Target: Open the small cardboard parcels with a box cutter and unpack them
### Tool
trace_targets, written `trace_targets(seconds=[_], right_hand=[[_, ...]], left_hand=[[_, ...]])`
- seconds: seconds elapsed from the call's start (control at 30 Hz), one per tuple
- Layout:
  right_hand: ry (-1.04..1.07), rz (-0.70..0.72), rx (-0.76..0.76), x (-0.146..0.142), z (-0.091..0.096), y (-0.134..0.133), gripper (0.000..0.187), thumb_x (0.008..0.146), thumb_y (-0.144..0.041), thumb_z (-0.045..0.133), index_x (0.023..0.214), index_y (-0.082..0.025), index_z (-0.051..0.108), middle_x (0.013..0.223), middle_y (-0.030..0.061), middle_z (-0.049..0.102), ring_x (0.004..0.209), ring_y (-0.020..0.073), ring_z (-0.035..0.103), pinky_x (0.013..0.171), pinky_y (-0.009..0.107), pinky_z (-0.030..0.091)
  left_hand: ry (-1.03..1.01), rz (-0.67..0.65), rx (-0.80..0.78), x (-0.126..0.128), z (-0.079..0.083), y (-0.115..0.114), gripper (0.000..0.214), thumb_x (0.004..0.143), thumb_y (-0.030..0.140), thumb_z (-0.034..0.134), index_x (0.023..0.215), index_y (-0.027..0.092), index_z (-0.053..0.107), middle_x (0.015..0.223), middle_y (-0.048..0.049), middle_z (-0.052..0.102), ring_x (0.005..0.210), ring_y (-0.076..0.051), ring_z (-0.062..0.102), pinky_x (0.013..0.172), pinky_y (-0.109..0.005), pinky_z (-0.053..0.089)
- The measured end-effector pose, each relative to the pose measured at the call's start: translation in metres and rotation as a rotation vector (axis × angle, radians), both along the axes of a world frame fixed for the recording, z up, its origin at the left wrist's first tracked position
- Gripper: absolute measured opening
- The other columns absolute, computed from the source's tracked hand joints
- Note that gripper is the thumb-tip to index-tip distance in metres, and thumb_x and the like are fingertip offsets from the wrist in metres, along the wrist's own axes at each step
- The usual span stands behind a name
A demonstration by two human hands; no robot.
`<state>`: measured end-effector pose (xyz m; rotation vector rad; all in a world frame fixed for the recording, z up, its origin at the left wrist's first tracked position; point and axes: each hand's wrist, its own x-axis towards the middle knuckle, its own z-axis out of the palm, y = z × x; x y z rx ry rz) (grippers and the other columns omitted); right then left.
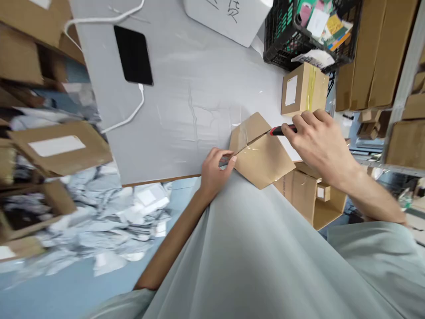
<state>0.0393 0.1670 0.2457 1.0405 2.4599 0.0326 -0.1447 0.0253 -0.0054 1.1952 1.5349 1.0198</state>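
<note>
A brown cardboard box [265, 159] sits at the table's front edge against my body, clear tape along its top seam. My right hand [310, 137] is wrapped round a red and black utility knife [282, 130]. The knife's tip meets the seam near the box's right end. My left hand [215, 170] rests at the left corner of the box, thumb and fingers apart on either side of that corner. Part of a white sheet [289, 148] shows behind the box, under the knife.
A black phone [134, 55] with a white cable lies on the grey table [172, 133]. A taped carton [303, 88], a black crate [282, 40] and a white bin [229, 17] stand at the back right. Discarded wrapping [109, 221] and open boxes cover the floor at left.
</note>
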Motion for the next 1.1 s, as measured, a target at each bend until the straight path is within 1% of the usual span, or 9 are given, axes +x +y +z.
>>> trace_targets(seconds=[0.2,0.33,0.43,0.53,0.6,0.73,0.87,0.97,1.1], right_hand=[[-0.025,-0.077,-0.152,-0.047,-0.017,0.013,0.053,0.115,-0.017,0.038,0.096,-0.021,0.087,0.105,0.0132,0.077,0.118,0.0368,0.069,0.096,0.059,0.048],[-0.119,-0.055,-0.163,-0.067,0.017,0.023,0.055,0.116,-0.021,0.035,0.108,-0.030,0.089,0.106,0.0075,0.078,0.128,0.0381,0.069,0.099,0.062,0.052],[-0.265,0.019,-0.074,-0.056,0.054,0.030,0.052,0.109,-0.010,0.037,0.128,-0.022,0.084,0.119,0.0150,0.079,0.133,0.0421,0.068,0.107,0.063,0.055],[-0.027,-0.171,0.005,-0.011,0.053,0.038,0.051,0.116,-0.029,0.034,0.136,-0.031,0.081,0.131,0.0165,0.080,0.127,0.0430,0.070,0.106,0.062,0.057],[0.258,-0.356,0.087,0.031,0.023,0.036,0.051,0.118,-0.043,0.035,0.145,-0.033,0.077,0.129,0.0157,0.080,0.119,0.0399,0.073,0.099,0.056,0.060],[0.566,-0.726,0.312,0.102,-0.079,-0.002,0.055,0.119,-0.047,0.031,0.149,-0.023,0.071,0.127,0.0181,0.079,0.118,0.0362,0.073,0.100,0.052,0.060],[0.701,-0.915,0.497,0.115,-0.168,-0.055,0.053,0.118,-0.047,0.035,0.148,-0.022,0.071,0.120,0.0171,0.076,0.114,0.0316,0.073,0.099,0.048,0.062],[0.717,-0.991,0.623,0.101,-0.205,-0.072,0.053,0.117,-0.042,0.035,0.151,-0.021,0.070,0.121,0.0173,0.071,0.113,0.0296,0.074,0.095,0.045,0.062],[0.789,-1.081,0.698,0.095,-0.221,-0.061,0.058,0.119,-0.045,0.026,0.153,-0.021,0.067,0.128,0.0208,0.070,0.121,0.0316,0.074,0.098,0.047,0.061]], left_hand=[[0.026,-0.323,0.071,0.014,-0.002,0.009,0.036,0.105,0.038,0.067,0.139,0.025,0.071,0.098,-0.0053,0.071,0.098,-0.026,0.071,0.099,-0.044,0.063],[-0.011,-0.281,0.047,0.024,-0.001,0.019,0.032,0.108,0.039,0.063,0.136,0.025,0.070,0.111,-0.0084,0.068,0.101,-0.023,0.070,0.093,-0.039,0.065],[-0.004,-0.280,0.019,0.027,0.000,0.033,0.035,0.109,0.040,0.060,0.138,0.024,0.071,0.113,-0.0084,0.067,0.102,-0.023,0.070,0.093,-0.037,0.064],[-0.033,-0.294,-0.005,0.027,-0.002,0.051,0.048,0.110,0.042,0.057,0.153,0.023,0.066,0.114,-0.0090,0.069,0.101,-0.022,0.069,0.089,-0.035,0.063],[-0.068,-0.309,-0.010,0.027,-0.005,0.062,0.054,0.112,0.044,0.054,0.161,0.023,0.061,0.118,-0.0099,0.071,0.101,-0.022,0.069,0.085,-0.034,0.062],[-0.109,-0.367,-0.034,0.027,-0.008,0.074,0.059,0.112,0.044,0.051,0.168,0.027,0.055,0.118,-0.0087,0.072,0.095,-0.020,0.068,0.080,-0.032,0.062],[-0.061,-0.323,-0.026,0.027,-0.006,0.076,0.055,0.105,0.034,0.057,0.160,0.027,0.058,0.113,-0.0067,0.069,0.096,-0.020,0.068,0.073,-0.029,0.062],[0.050,-0.287,0.010,0.030,-0.001,0.075,0.052,0.093,0.021,0.063,0.145,0.026,0.063,0.111,-0.0058,0.065,0.096,-0.020,0.068,0.073,-0.028,0.063],[0.171,-0.189,0.094,0.035,0.010,0.071,0.047,0.088,0.014,0.063,0.134,0.024,0.062,0.125,-0.0106,0.063,0.112,-0.023,0.071,0.084,-0.034,0.069]])
